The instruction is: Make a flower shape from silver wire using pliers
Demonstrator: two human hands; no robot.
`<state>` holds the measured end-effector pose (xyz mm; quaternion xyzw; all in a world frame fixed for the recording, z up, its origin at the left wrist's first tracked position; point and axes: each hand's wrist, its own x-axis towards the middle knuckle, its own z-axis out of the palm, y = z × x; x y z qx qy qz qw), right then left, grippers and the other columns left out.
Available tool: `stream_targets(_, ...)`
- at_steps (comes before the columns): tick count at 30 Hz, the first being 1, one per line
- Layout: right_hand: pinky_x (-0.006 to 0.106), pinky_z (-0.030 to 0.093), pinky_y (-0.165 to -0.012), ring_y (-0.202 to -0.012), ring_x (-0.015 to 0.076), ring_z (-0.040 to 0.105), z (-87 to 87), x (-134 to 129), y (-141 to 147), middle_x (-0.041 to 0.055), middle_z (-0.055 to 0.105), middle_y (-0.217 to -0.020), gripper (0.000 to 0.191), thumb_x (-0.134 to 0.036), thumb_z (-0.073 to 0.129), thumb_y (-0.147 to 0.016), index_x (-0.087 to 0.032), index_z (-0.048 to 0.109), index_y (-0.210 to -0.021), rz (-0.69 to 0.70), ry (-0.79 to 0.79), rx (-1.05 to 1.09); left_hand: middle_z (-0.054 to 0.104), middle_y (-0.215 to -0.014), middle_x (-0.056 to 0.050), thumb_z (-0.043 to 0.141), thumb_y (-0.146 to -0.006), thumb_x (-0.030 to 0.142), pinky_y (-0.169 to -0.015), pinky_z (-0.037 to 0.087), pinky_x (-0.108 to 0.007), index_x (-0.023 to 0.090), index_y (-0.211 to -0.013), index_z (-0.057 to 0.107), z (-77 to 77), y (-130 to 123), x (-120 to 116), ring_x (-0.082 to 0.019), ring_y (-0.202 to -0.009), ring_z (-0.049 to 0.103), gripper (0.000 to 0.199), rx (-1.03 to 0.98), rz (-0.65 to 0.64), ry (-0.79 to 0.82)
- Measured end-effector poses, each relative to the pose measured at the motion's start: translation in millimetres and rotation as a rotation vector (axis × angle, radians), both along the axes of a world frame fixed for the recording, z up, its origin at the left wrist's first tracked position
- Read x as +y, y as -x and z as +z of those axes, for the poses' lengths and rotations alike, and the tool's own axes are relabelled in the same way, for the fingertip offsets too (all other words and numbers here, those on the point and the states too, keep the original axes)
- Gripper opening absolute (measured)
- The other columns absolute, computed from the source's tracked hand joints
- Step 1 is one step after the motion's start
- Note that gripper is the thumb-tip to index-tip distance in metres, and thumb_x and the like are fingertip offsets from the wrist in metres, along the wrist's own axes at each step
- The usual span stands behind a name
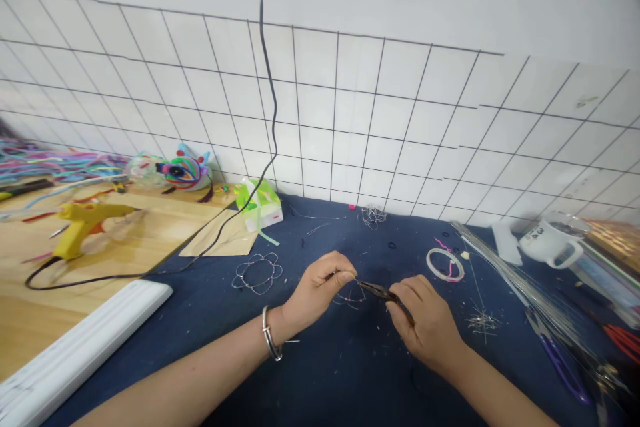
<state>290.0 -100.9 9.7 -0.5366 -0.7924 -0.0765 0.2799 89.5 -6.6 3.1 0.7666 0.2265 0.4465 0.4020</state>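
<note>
The left hand (323, 280) pinches a wire ring (350, 300) in its fingers over the table (320, 380); the right hand (425, 317) wraps its fingers around pliers (379, 290), tips seemingly touching it (a second ring (258, 285) lies leftward).

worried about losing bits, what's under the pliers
Dark cloth shows around the pliers, and part of a wire shows near their tip. Whether the wire touches the cloth is unclear. Anything directly beneath the pliers and right hand is covered.

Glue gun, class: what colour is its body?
The glue gun is yellow, shown best in the head view.
</note>
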Motion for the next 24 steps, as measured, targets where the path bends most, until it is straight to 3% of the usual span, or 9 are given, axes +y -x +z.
stream_targets(24, 0.035, 0.042, -0.072, -0.077, 0.0186, 0.049, -3.8, 1.2, -1.6, 0.0072, 0.053, -0.081, 0.018, -0.022, 0.042, -0.085, -0.016, 0.056, -0.095, 0.003, -0.009, -0.034, 0.053, -0.074, -0.002, 0.047, -0.086, 0.023, -0.068, 0.04, -0.026, 0.016, -0.076, 0.058, -2.3, -0.3, 0.0, -0.012, -0.07, 0.05, 0.017, -0.007, -0.01, 0.02)
